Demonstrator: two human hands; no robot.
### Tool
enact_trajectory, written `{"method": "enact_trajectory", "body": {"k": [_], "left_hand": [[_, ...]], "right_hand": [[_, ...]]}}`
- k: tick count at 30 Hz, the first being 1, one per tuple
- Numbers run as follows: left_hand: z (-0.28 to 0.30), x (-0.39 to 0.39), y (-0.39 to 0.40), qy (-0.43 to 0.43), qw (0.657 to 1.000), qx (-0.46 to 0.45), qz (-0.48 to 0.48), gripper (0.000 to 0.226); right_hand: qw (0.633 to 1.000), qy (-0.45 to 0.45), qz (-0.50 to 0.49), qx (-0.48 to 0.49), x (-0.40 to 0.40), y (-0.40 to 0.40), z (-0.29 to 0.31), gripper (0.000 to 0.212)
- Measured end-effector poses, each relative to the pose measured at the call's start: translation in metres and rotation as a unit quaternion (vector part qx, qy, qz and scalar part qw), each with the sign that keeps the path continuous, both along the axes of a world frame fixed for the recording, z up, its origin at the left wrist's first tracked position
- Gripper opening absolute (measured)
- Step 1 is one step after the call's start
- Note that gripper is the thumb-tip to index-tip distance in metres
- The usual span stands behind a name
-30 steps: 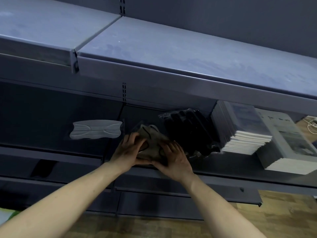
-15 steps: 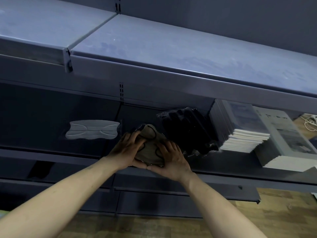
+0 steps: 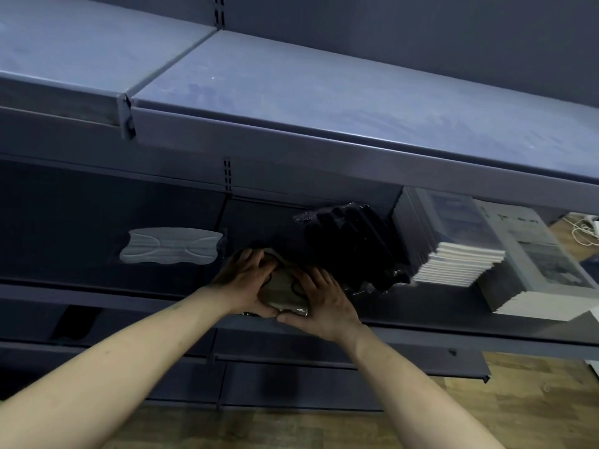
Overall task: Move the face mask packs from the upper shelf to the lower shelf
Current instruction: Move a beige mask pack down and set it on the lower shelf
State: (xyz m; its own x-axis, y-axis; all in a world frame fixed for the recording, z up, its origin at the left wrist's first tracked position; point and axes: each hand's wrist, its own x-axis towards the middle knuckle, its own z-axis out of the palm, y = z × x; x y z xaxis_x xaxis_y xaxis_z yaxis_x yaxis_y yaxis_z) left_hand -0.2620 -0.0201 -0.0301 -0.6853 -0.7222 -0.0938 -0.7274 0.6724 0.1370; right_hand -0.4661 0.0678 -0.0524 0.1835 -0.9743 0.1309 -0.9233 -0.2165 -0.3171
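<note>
A tan face mask pack [image 3: 281, 288] in clear wrap lies near the front edge of the lower shelf [image 3: 421, 335]. My left hand [image 3: 243, 280] grips its left side and my right hand [image 3: 321, 303] grips its right side, thumbs meeting at the pack's near edge. A row of black mask packs [image 3: 353, 244] leans just to the right of it. A white mask pack [image 3: 171, 246] lies flat on the shelf bay to the left. The upper shelf [image 3: 291, 102] shows a bare grey top.
Two stacks of white booklets [image 3: 453, 254] sit right of the black packs on the lower shelf. A slotted upright [image 3: 227, 175] divides the bays. More dark shelves lie below, over a wooden floor [image 3: 534, 409]. White cables [image 3: 583, 228] lie at the far right.
Both hands have drawn the tan pack a little toward the front edge and laid it flatter. The view has shifted slightly.
</note>
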Motion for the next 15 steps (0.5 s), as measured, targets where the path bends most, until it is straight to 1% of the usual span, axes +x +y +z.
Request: {"method": "enact_trajectory", "body": {"k": [2, 3, 4, 5, 7, 9, 10, 12, 15], "left_hand": [[-0.001, 0.001, 0.001, 0.010, 1.000, 0.020, 0.002, 0.096], [-0.001, 0.001, 0.002, -0.001, 1.000, 0.030, -0.002, 0.097], [-0.001, 0.002, 0.002, -0.008, 0.999, 0.039, -0.002, 0.098], [0.000, 0.002, 0.003, -0.005, 0.999, 0.043, 0.001, 0.097], [0.004, 0.000, 0.005, -0.001, 1.000, 0.031, 0.002, 0.089], [0.008, -0.004, 0.006, -0.025, 1.000, 0.018, -0.005, 0.089], [0.008, -0.006, 0.006, -0.043, 0.999, 0.015, -0.007, 0.094], [0.009, -0.008, 0.007, -0.063, 0.998, 0.018, -0.001, 0.100], [0.012, -0.008, 0.011, -0.062, 0.998, 0.027, 0.001, 0.100]], "right_hand": [[0.998, -0.055, -0.023, -0.001, -0.003, 0.000, -0.002, 0.085], [0.995, -0.089, -0.050, -0.009, -0.005, -0.003, -0.002, 0.079], [0.991, -0.105, -0.084, -0.020, -0.009, -0.006, -0.003, 0.074], [0.988, -0.093, -0.118, -0.026, -0.015, -0.010, -0.004, 0.073], [0.986, -0.013, -0.166, -0.013, -0.028, -0.017, -0.003, 0.074], [0.980, 0.059, -0.188, 0.007, -0.043, -0.021, 0.000, 0.067], [0.977, 0.078, -0.196, 0.013, -0.049, -0.021, 0.003, 0.063], [0.972, 0.103, -0.212, 0.017, -0.060, -0.021, 0.009, 0.061], [0.962, 0.124, -0.241, 0.010, -0.067, -0.021, 0.015, 0.069]]}}
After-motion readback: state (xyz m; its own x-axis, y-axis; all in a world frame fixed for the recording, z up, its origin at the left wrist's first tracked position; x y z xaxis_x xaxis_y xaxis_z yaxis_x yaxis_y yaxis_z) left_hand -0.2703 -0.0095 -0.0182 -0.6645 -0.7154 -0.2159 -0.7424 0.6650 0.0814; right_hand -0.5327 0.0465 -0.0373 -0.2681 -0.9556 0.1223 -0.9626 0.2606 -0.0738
